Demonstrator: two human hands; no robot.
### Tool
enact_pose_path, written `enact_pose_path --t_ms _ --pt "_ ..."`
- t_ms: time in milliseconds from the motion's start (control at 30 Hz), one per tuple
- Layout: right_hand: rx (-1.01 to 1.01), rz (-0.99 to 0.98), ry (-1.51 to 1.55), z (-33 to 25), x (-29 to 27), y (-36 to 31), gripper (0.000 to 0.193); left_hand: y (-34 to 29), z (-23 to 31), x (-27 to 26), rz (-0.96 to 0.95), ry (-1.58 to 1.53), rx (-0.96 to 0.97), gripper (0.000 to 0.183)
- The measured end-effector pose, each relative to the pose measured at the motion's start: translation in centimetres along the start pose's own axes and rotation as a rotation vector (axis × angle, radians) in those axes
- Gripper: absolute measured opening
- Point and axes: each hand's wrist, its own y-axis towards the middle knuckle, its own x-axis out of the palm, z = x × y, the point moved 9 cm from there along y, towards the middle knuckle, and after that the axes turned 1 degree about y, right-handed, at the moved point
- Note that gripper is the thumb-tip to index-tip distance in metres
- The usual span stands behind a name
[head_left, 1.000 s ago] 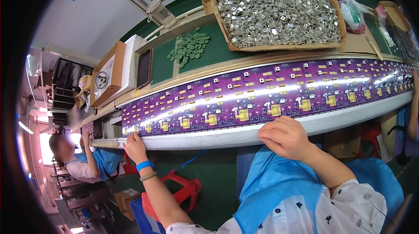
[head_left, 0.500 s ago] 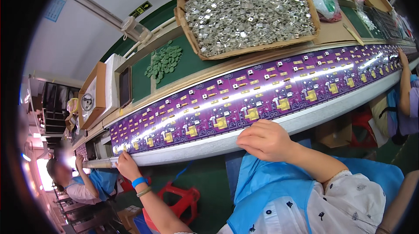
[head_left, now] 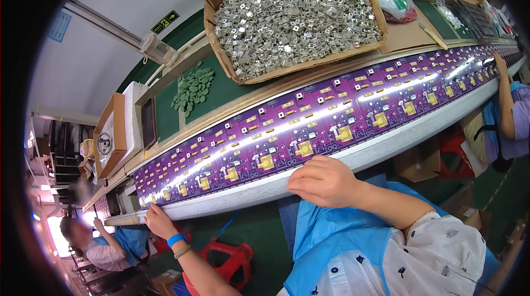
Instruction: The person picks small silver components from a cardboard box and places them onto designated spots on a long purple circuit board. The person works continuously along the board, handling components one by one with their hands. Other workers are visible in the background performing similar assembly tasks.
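Head view: both hands are placed at the front edge of a row of purple circuit boards

A long row of purple circuit boards [head_left: 309, 125] is laid along the bench, slanting from the lower left up to the far right, and is bordered in front by a pale rail [head_left: 251, 189]; yellow blocks, small dark-and-white parts and orange-brown components are carried on the boards; a bright streak of light is reflected along them.

The left hand [head_left: 160, 222] is set at the left end of the row, its fingertips drawn narrow at the boards' front corner; whether the edge is pinched or only touched cannot be told; a blue band [head_left: 175, 239] is worn on that wrist, and a bracelet [head_left: 181, 251] beside it.

The right hand [head_left: 323, 183] is placed over the rail near the middle of the row, its fingers loosely folded and narrow; whether the rail is touched cannot be told.

Behind the boards, a cardboard box [head_left: 309, 67] is heaped with small metal parts [head_left: 298, 17]; green discs [head_left: 193, 87] are piled to its left; a plastic bag [head_left: 393, 0] and a thin stick [head_left: 433, 36] are seen to its right; a co-worker's hand [head_left: 500, 64] is held by the far right boards.
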Motion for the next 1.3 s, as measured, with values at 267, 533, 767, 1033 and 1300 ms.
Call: enact_pose_path --t_ms 267,533,767,1033,1300 --pt "-0.015 0.015 0.024 -0.1 -0.4 0.1 0.013 0.4 1.9 -2.5 0.159 -0.219 -0.009 0.036" --pt "-0.035 -0.032 0.043 -0.2 -0.1 -0.1 0.012 1.7 20.7 -12.3 0.166 -0.760 0.270 0.009" --pt "-0.012 -0.087 0.180 0.5 -1.8 1.3 0.012 -0.6 39.9 -19.9 -0.063 -1.009 0.732 0.011" --pt "0.161 0.235 -0.217 8.1 -15.3 8.7 0.014 -1.3 53.2 -17.0 -0.173 -1.046 0.888 0.021" --pt "0.179 0.144 -0.660 16.2 -15.6 14.7 0.018 0.7 59.6 -12.7 -0.035 -0.820 0.741 0.019"
